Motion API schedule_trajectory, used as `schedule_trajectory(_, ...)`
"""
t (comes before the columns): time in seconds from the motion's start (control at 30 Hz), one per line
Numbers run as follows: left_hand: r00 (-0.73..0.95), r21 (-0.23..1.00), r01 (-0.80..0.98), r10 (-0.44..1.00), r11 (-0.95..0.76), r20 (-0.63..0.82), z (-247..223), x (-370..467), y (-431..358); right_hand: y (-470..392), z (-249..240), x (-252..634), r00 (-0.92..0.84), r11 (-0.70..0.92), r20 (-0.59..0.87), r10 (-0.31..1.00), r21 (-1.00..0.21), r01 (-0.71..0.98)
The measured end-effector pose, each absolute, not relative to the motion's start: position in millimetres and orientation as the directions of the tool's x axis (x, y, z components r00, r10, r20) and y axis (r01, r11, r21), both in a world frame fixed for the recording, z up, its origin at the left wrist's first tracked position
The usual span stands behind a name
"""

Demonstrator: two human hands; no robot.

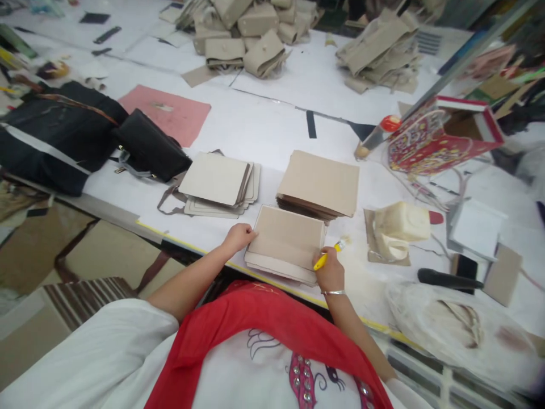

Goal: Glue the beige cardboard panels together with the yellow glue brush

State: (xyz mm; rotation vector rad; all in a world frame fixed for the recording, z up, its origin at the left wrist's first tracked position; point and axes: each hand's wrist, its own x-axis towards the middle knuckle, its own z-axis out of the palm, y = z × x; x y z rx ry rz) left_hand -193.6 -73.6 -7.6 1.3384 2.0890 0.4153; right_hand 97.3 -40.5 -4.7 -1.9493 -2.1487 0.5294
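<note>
A stack of beige panels (286, 236) lies at the table's front edge. My left hand (238, 237) pinches the upper left side of the top panel. My right hand (330, 272) is closed around a yellow brush (321, 261), its bristles pointing up and right, and touches the stack's right side. Just behind, a taller pile of beige pieces (321, 182) sits to the right, and another pile of pale pieces (216, 179) to the left, with a dark strap beside it. A cream container (406, 220) rests on a small board right of my hands.
Black bags (155, 147) stand at the left by a pink sheet (170, 113). On the right are a red patterned paper bag (443, 142), a red-capped bottle (377, 138), a black-handled tool (449, 279) and a plastic bag (460, 329). Beige bag pieces (258, 23) are heaped at the back.
</note>
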Motion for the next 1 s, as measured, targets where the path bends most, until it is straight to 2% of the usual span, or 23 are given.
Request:
schedule_trajectory(0.27,-0.246,0.506,0.768,0.911,0.392,-0.332,3,-194,-74,-42,-10,97,-0.122,0.096,-0.052,0.991,-0.345,0.934)
schedule_trajectory(0.57,-0.209,0.51,0.774,0.912,0.374,-0.352,0,-199,-71,-43,-3,95,-0.133,0.098,-0.087,0.987,-0.326,0.94)
schedule_trajectory(0.7,-0.195,0.476,0.8,0.909,0.365,-0.368,0,-198,-71,-42,4,93,-0.179,0.134,-0.17,0.969,-0.245,0.96)
schedule_trajectory(0.8,-0.173,0.417,0.848,0.916,0.326,-0.363,-1,-199,-68,-35,14,93,-0.203,0.176,-0.247,0.948,-0.127,0.976)
schedule_trajectory(0.9,-0.152,0.343,0.895,0.919,0.284,-0.363,2,-200,-67,-27,26,101,-0.127,0.124,-0.289,0.949,-0.027,0.992)
schedule_trajectory(1.0,-0.194,0.235,0.924,0.9,0.302,-0.391,12,-200,-69,-22,35,120,-0.044,0.043,-0.23,0.972,-0.012,0.999)
